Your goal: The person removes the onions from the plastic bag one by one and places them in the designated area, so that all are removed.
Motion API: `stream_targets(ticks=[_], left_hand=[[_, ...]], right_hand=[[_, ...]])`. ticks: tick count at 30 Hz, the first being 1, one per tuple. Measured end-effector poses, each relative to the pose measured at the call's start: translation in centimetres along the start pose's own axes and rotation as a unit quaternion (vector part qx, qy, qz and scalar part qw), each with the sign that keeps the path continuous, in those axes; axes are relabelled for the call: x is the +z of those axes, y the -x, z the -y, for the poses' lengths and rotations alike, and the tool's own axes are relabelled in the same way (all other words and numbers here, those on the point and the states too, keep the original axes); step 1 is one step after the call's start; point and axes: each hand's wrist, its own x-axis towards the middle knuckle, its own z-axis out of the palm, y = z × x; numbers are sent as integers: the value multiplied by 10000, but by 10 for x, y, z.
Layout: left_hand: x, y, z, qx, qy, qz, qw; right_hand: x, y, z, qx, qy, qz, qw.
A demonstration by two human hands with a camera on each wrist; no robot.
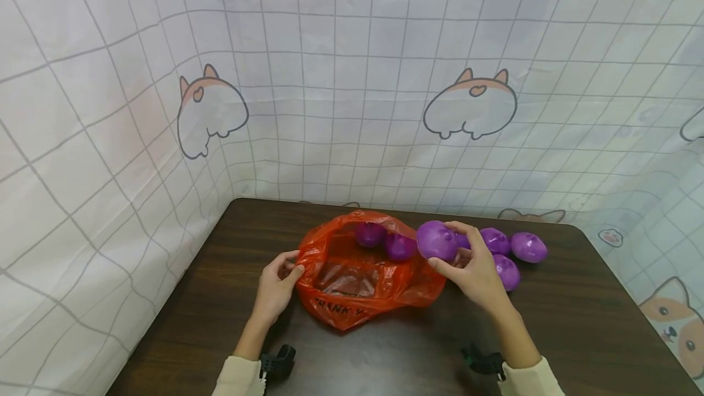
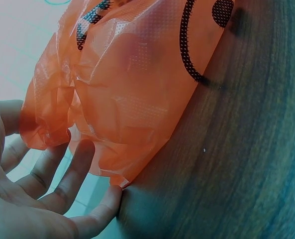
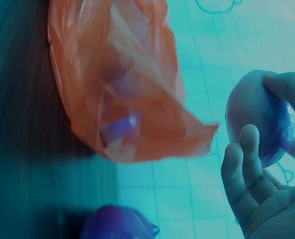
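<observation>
My right hand (image 1: 475, 267) holds a glossy purple onion-shaped ball (image 1: 436, 241) with a small pointed tip. It is raised beside the right side of a red plastic bag (image 1: 343, 305). In the right wrist view, thumb and fingers go round the ball (image 3: 259, 117). At the bag's left rim, my left hand (image 1: 277, 286) pinches the thin plastic between thumb and fingers. The bag lies with its mouth open, and two purple balls show inside, one (image 1: 370, 234) at the back and another (image 1: 400, 247) to its right.
Several more purple balls lie on the dark wooden table (image 1: 572, 322) right of the bag, including one (image 1: 529, 247) farthest right and one (image 1: 506, 272) nearer. A white gridded cloth (image 1: 352, 109) hangs behind and along the sides.
</observation>
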Motion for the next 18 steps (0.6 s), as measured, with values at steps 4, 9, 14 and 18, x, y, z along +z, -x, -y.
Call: stream_targets(ticks=[4, 9, 14, 18], left_hand=[[0, 0, 0, -4, 5, -2, 10000], [0, 1, 2, 3, -9, -1, 10000], [0, 1, 0, -22, 15, 12, 10000], [0, 2, -2, -12, 8, 39, 10000]], right_hand=[[-9, -1, -6, 23, 38, -91, 9999], [-22, -1, -12, 135, 153, -206, 9996], [-34, -1, -17, 266, 375, -369, 9983], [-44, 0, -21, 346, 487, -412, 9974]])
